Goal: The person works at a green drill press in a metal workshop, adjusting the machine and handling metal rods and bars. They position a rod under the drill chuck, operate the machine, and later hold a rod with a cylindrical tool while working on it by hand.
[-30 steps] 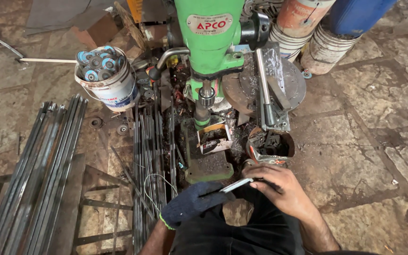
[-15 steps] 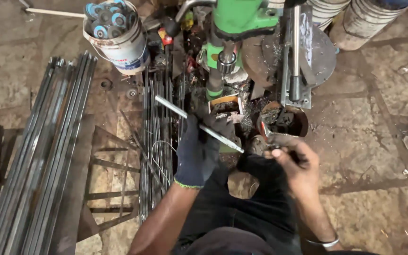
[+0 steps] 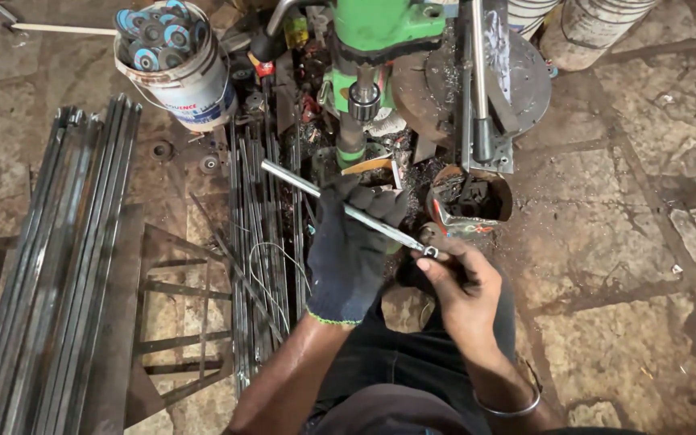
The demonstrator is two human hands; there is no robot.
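Rod (image 3: 344,208) raised nearer green drill (image 3: 380,32)

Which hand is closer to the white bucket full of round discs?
Left. The gloved left hand grips the metal rod partway toward the white bucket, which stands up and to its left. The bare right hand pinches the rod's far end, farther away.

Metal workshop, drill press (image 3: 380,32), steel rods (image 3: 58,266)
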